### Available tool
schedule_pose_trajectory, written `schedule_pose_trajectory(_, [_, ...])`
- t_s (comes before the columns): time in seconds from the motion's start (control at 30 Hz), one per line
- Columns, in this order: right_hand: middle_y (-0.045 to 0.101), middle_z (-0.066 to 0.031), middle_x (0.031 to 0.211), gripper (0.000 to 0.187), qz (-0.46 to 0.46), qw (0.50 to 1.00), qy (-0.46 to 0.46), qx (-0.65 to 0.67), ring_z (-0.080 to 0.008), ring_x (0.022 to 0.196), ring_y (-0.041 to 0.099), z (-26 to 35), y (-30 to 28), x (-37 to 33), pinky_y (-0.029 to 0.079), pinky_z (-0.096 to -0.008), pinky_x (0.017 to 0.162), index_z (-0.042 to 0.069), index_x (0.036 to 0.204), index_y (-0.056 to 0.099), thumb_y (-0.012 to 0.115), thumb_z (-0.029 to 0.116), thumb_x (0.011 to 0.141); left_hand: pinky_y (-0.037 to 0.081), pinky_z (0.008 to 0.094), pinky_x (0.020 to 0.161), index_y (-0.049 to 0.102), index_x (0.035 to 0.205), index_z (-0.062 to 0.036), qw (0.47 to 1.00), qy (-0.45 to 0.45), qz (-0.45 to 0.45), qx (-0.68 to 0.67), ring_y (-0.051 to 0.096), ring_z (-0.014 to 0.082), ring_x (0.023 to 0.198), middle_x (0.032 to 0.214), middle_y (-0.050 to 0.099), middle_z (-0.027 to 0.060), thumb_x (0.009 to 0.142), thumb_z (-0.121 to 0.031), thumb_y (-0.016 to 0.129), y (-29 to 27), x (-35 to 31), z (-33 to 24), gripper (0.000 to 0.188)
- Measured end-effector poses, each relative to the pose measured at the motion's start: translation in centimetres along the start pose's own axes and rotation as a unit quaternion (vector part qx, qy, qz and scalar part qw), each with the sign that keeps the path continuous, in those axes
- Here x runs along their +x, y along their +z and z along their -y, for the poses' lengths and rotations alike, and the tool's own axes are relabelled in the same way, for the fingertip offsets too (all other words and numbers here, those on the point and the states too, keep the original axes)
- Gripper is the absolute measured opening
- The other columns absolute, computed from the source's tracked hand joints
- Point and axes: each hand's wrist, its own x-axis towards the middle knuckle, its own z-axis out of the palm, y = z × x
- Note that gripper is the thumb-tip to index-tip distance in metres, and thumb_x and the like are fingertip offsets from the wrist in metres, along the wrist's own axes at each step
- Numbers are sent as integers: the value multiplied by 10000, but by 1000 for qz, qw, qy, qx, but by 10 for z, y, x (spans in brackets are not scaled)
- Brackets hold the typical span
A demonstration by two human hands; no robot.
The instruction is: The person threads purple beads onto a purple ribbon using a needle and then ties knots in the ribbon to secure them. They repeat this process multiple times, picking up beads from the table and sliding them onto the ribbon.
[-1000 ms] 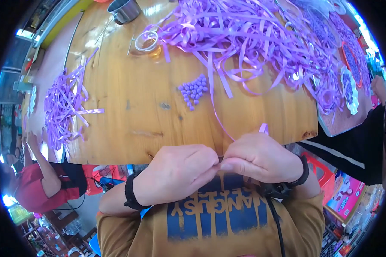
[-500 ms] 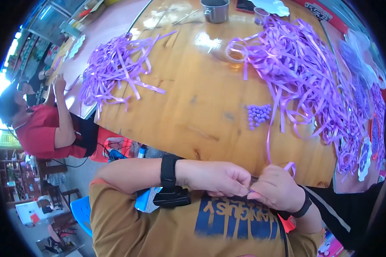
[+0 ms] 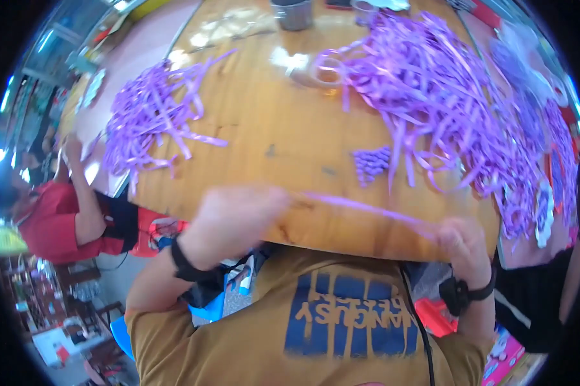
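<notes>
A purple ribbon (image 3: pixel 370 208) stretches in a nearly straight line between my two hands, above the front part of the wooden table. My left hand (image 3: pixel 242 215) is smeared by motion, its fingers closed at the ribbon's left end. At the other end my right hand (image 3: pixel 462 244) grips the ribbon with bent fingers. Just beyond the ribbon lies a small cluster of purple beads (image 3: pixel 371 165). A big tangled heap of purple ribbons (image 3: pixel 431 96) covers the table's right side, and a smaller ribbon pile (image 3: pixel 151 119) lies at the left.
The wooden table (image 3: pixel 258 122) has a metal cup (image 3: pixel 293 14) at its far edge and a clear round ring-like thing (image 3: pixel 327 69) beside the big heap. Clear plastic bags (image 3: pixel 525 55) lie far right. A person in red (image 3: pixel 65 215) works at the left.
My hands have parted from close together at my chest. The left swung left and away from me, the right moved right, and the ribbon now spans the gap.
</notes>
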Motion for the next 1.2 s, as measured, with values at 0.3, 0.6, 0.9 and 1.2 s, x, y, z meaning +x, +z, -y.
schedule_pose_trajectory(0.3, [513,-7,719,345,-201,967,-32,152,-45,585,358,-13,-25,-5,288,-197,552,25,758,540,491,332,909,403,282,560,550,808,13,941,-232,-1,-248,529,183,623,694,533,94,841,-67,524,-12,-25,17,90])
schedule_pose_trajectory(0.6, [474,-6,685,319,-379,899,-72,207,-67,577,355,-26,-56,-32,303,-216,566,32,747,501,431,275,942,336,211,564,504,784,-6,926,-264,-133,-233,401,64,619,664,430,-9,862,-59,530,-9,-42,48,97])
schedule_pose_trajectory(0.9, [302,36,617,338,-301,821,-236,425,-88,513,260,3,-72,-58,240,-241,488,98,732,372,371,354,954,341,202,547,539,782,-3,888,-261,-100,-366,407,38,615,661,456,-30,842,-41,559,-16,-33,11,74])
schedule_pose_trajectory(1.2, [487,67,710,359,-332,940,-64,56,-26,593,398,22,0,-23,320,-179,564,1,1149,521,573,69,800,424,213,668,623,973,3,817,-125,-39,-562,554,86,751,823,613,36,847,-15,548,-19,6,-29,148])
